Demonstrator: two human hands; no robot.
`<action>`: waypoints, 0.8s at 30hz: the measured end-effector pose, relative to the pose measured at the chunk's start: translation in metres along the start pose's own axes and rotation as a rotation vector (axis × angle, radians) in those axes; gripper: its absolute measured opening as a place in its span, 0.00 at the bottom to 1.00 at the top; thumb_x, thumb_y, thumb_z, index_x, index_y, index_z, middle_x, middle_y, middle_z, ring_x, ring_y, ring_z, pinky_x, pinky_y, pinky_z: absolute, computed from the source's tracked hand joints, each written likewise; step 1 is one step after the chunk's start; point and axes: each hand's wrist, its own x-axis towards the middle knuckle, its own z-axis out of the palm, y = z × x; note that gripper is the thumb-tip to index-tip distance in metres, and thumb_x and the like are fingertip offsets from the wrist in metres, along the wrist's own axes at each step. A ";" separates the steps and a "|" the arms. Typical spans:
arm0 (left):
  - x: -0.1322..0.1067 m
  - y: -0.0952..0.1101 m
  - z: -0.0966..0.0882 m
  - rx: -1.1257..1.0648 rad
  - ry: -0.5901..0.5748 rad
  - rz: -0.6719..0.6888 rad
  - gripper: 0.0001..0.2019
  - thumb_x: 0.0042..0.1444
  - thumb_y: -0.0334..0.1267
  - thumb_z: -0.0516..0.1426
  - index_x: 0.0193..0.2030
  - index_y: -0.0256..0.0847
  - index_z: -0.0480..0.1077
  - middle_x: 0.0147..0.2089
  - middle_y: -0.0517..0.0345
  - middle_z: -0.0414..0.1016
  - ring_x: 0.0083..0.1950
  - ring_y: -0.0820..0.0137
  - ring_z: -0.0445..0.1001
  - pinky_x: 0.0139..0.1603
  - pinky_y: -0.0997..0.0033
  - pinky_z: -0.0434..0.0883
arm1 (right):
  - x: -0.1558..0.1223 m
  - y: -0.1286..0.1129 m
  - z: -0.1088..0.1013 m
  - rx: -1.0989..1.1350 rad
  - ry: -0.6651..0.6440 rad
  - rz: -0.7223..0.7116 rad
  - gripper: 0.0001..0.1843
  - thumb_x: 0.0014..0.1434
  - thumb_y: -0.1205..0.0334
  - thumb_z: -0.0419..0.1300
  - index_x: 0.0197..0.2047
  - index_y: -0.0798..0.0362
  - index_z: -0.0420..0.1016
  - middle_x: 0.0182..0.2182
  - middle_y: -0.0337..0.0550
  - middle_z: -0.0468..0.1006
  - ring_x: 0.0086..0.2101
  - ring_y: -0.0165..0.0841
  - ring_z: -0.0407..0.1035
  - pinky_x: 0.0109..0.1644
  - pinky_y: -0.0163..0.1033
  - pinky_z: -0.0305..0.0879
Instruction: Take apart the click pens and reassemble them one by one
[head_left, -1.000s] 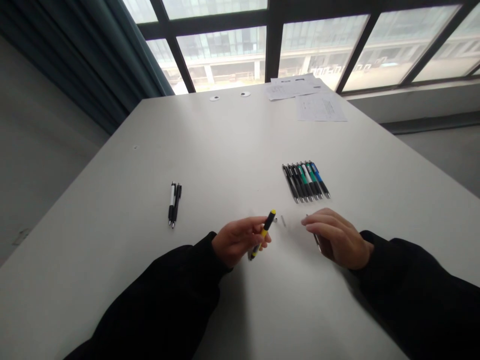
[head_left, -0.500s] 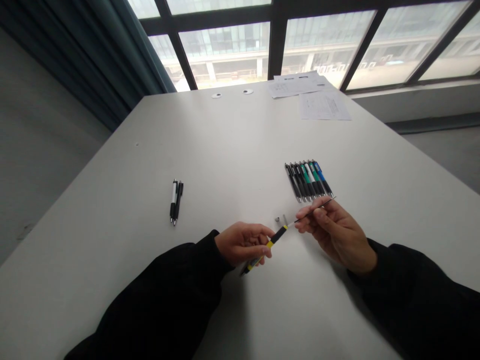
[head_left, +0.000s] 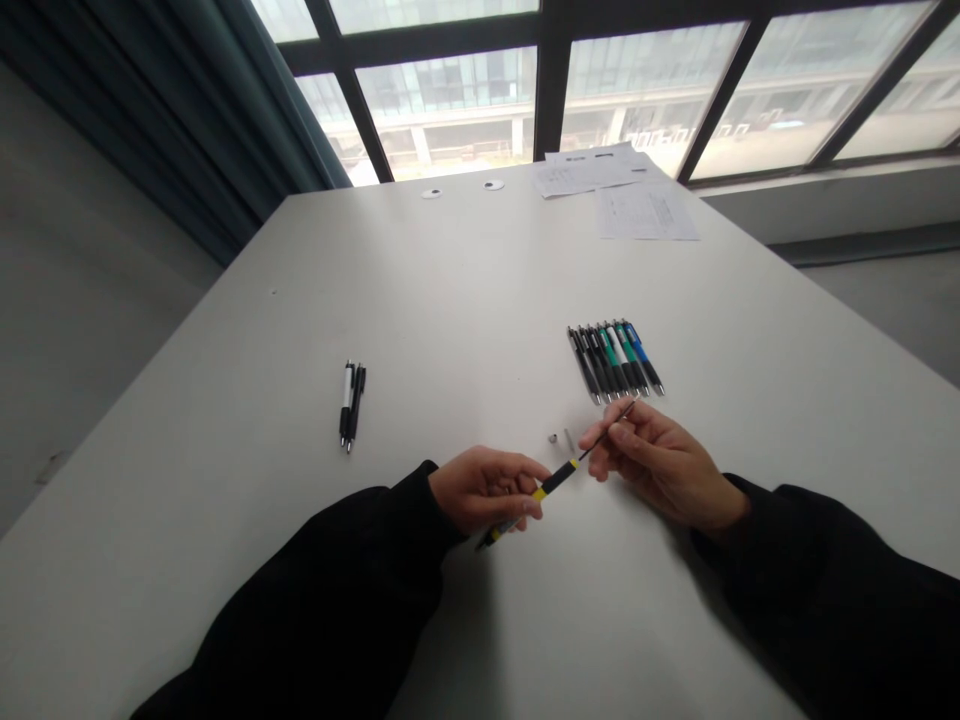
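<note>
Bridging both hands (head_left: 484, 487) (head_left: 667, 465): pen (head_left: 556, 479), slim refill (head_left: 601, 437).

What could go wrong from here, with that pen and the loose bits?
The thin dark rod in the right hand might snag or bend at the end of the yellow-and-black pen, which the left hand holds tilted.

The small dark piece and thin grey piece lie loose near the right fingertips, so a brush could scatter them.

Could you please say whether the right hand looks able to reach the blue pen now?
Probably yes: the blue pen lies uncovered at the right end of the row of pens, just beyond the right hand, though that hand holds a thin dark rod.
</note>
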 end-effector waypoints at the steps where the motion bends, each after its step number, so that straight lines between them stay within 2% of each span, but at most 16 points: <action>1: 0.000 -0.001 0.000 -0.013 -0.001 0.002 0.21 0.54 0.42 0.66 0.51 0.31 0.73 0.33 0.49 0.78 0.27 0.72 0.76 0.27 0.74 0.74 | -0.001 0.001 0.000 0.007 -0.036 0.006 0.08 0.65 0.56 0.60 0.41 0.50 0.67 0.39 0.44 0.81 0.30 0.31 0.77 0.34 0.39 0.75; 5: 0.000 -0.003 -0.002 -0.050 -0.009 0.008 0.21 0.54 0.42 0.66 0.50 0.32 0.72 0.34 0.49 0.79 0.29 0.72 0.77 0.30 0.73 0.75 | -0.003 0.002 0.000 -0.104 -0.146 0.039 0.07 0.62 0.61 0.64 0.42 0.53 0.75 0.45 0.49 0.80 0.31 0.29 0.75 0.32 0.34 0.73; 9: 0.000 0.000 -0.001 -0.041 -0.011 0.017 0.21 0.55 0.43 0.65 0.50 0.31 0.72 0.34 0.48 0.79 0.29 0.72 0.77 0.31 0.72 0.76 | -0.003 0.001 0.000 -0.162 -0.141 0.076 0.17 0.60 0.60 0.65 0.52 0.52 0.74 0.47 0.49 0.78 0.28 0.26 0.73 0.29 0.32 0.71; 12: 0.000 0.002 0.000 -0.010 -0.002 0.004 0.22 0.55 0.44 0.65 0.50 0.30 0.72 0.34 0.47 0.79 0.27 0.72 0.76 0.29 0.73 0.75 | -0.003 0.001 0.000 -0.141 -0.104 0.081 0.15 0.59 0.59 0.66 0.48 0.52 0.73 0.37 0.43 0.78 0.26 0.24 0.71 0.26 0.30 0.68; 15: 0.000 0.003 0.001 0.011 0.005 -0.012 0.22 0.55 0.45 0.65 0.50 0.29 0.72 0.33 0.47 0.79 0.27 0.72 0.76 0.27 0.74 0.74 | -0.004 0.001 0.000 -0.177 -0.072 0.119 0.10 0.60 0.58 0.66 0.40 0.54 0.73 0.25 0.35 0.72 0.23 0.23 0.67 0.25 0.28 0.64; 24: 0.001 0.004 0.001 0.087 0.018 -0.029 0.20 0.54 0.45 0.65 0.47 0.30 0.74 0.31 0.50 0.78 0.25 0.72 0.76 0.25 0.76 0.72 | -0.005 -0.001 -0.002 -0.357 -0.090 0.182 0.12 0.62 0.53 0.63 0.37 0.55 0.70 0.23 0.34 0.68 0.22 0.23 0.63 0.26 0.30 0.60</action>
